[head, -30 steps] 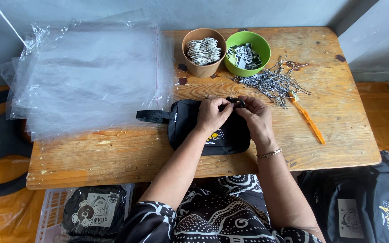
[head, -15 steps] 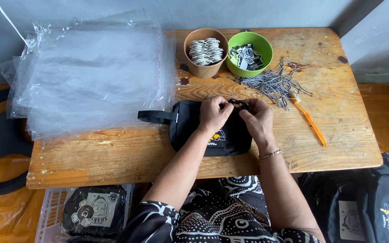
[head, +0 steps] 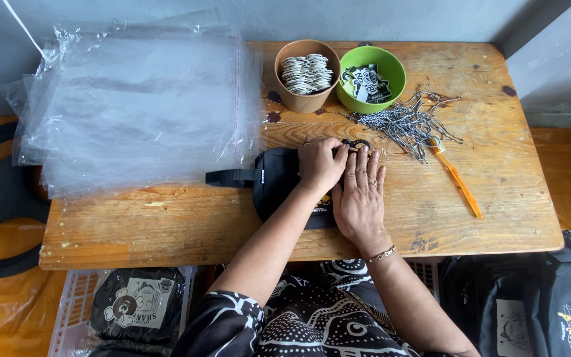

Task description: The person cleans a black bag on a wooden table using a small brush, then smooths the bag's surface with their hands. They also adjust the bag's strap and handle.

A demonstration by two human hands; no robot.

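A small black pouch bag (head: 279,182) with a strap to the left lies on the wooden table (head: 166,225). My left hand (head: 322,164) is curled on the bag's top edge, fingers pinching at a black ring or zipper pull (head: 357,143). My right hand (head: 360,198) lies flat on the bag's right part, fingers pointing away from me, holding it down. Most of the bag's front is hidden under both hands.
A stack of clear plastic bags (head: 133,106) covers the table's left. At the back stand a brown cup (head: 306,74) of tags and a green bowl (head: 371,78). A pile of grey cords (head: 404,122) and an orange cutter (head: 457,178) lie right. Black bags sit below the table.
My right hand has flattened onto the bag and slid slightly toward me. My left hand stays at the top edge by the ring. The bag has barely shifted.
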